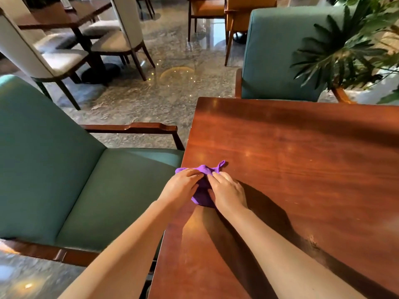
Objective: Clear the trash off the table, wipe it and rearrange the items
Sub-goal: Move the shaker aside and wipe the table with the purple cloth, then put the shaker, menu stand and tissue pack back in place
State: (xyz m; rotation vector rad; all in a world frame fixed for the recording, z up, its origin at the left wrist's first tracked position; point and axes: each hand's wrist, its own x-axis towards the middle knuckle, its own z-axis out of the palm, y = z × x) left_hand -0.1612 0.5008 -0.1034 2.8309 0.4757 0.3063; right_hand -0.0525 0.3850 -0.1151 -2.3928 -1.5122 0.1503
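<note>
1. Table [302,160]: dark red-brown wood, polished, fills the near right of the view. No trash and no loose items show on the visible part, so the work appears to be at the wiping step. A pale scuff marks the surface by the right forearm.

2. Left hand [181,186]: palm down, fingers curled over the left part of the cloth and pinching its bunched upper edge. The wrist hangs past the table's left edge.

3. Right hand [228,193]: palm down, fingers bent onto the cloth's right part, touching the left hand's fingertips. Both hands are closed on the fabric, probably gathering it into a pad that presses evenly when pushed.

4. Purple cloth [203,186]: bunched, lies on the table at its near left edge, mostly covered by the two hands; a small loop sticks out at its far right corner. It sits so close to the edge that it could slip onto the chair seat.

5. Near green armchair [64,169]: just beside the table's left edge, its wooden armrest close to the corner. It crowds anyone working along that side.

6. Far green armchair [280,52]: back turned to the table's far edge.

7. Potted plant [345,50]: far right, leaves hanging near the table's far right corner.

8. White chairs [64,59] around another table: far left, well apart, across a glossy stone floor.
</note>
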